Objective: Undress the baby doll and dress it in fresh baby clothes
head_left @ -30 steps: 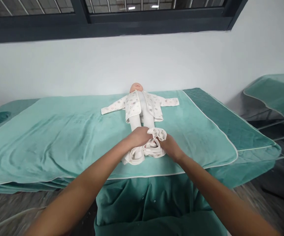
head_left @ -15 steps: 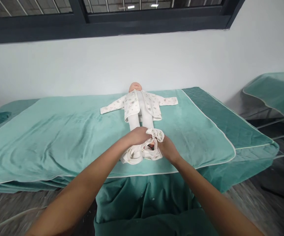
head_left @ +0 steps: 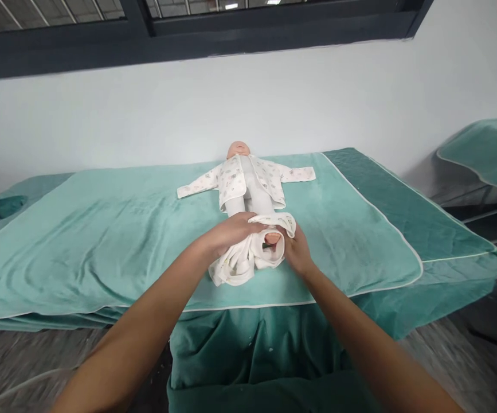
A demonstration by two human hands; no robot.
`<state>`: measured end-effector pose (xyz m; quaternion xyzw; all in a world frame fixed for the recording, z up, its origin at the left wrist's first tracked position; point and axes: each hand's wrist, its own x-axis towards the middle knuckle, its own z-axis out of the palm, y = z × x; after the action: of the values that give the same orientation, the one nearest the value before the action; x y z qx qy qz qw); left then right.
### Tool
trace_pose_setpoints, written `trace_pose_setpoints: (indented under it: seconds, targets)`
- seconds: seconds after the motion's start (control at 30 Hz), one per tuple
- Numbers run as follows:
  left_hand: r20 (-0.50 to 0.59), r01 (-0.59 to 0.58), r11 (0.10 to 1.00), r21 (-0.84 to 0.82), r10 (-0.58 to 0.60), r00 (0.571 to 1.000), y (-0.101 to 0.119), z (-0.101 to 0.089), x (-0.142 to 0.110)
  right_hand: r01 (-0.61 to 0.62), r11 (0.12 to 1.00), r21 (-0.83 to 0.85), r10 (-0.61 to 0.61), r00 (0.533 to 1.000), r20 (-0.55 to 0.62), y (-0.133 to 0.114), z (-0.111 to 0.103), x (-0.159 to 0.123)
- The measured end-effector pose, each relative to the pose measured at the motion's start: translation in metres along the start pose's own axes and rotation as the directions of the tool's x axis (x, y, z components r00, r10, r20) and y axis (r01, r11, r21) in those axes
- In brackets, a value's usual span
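Observation:
A baby doll (head_left: 238, 149) lies on its back, head toward the wall, with an open white patterned jacket (head_left: 233, 179) on it and its sleeves spread. Its white legs (head_left: 259, 201) point toward me. Around the feet, white baby pants (head_left: 233, 268) are bunched up. My left hand (head_left: 235, 230) is closed on the upper edge of the pants, and my right hand (head_left: 295, 248) grips the same cloth from the other side. Inside the round leg opening between my hands, the doll's foot (head_left: 273, 237) shows. My fingertips are partly hidden by the fabric.
Under the doll a light green blanket (head_left: 102, 241) covers a darker green bed (head_left: 437, 235). A white wall (head_left: 188, 109) and a dark window frame (head_left: 214, 43) stand behind. Another green-covered bed (head_left: 489, 152) is at the right. A pale cable (head_left: 28, 381) runs along the floor.
Both hands have moved slightly up the doll's legs with the pants. The waist edge is stretched wider, and more of the foot shows in the opening. The view has shifted a little.

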<state>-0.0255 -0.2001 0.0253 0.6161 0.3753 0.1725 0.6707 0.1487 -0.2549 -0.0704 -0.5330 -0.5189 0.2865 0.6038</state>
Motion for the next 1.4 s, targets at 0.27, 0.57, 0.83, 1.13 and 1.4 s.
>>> trace_pose_setpoints:
  seconds: [0.27, 0.57, 0.83, 1.13, 1.4]
  targets:
    - [0.109, -0.034, 0.971, -0.236, 0.061, 0.992, -0.012, -0.012, 0.003, 0.129, 0.989, -0.067, -0.132, 0.99, -0.051, 0.006, 0.0, 0.027]
    - [-0.192, -0.279, 0.955, 0.101, 0.294, 0.936, 0.002, -0.03, 0.033, 0.15, 0.975, -0.163, -0.169, 0.98, -0.108, 0.012, 0.006, 0.056]
    - [-0.269, -0.279, 0.954, -0.106, 0.243, 0.932, -0.013, -0.031, 0.03, 0.034, 0.998, -0.052, -0.028, 0.995, 0.097, 0.008, -0.004, 0.069]
    - [-0.511, -0.45, 0.88, 0.156, 0.461, 0.725, -0.022, -0.018, 0.014, 0.145, 0.937, -0.317, 0.081, 0.794, 0.602, -0.087, -0.002, 0.078]
    - [-0.269, -0.338, 0.932, -0.133, 0.295, 0.917, -0.018, -0.026, -0.007, 0.038, 0.978, -0.206, 0.099, 0.785, 0.612, -0.089, 0.011, 0.084]
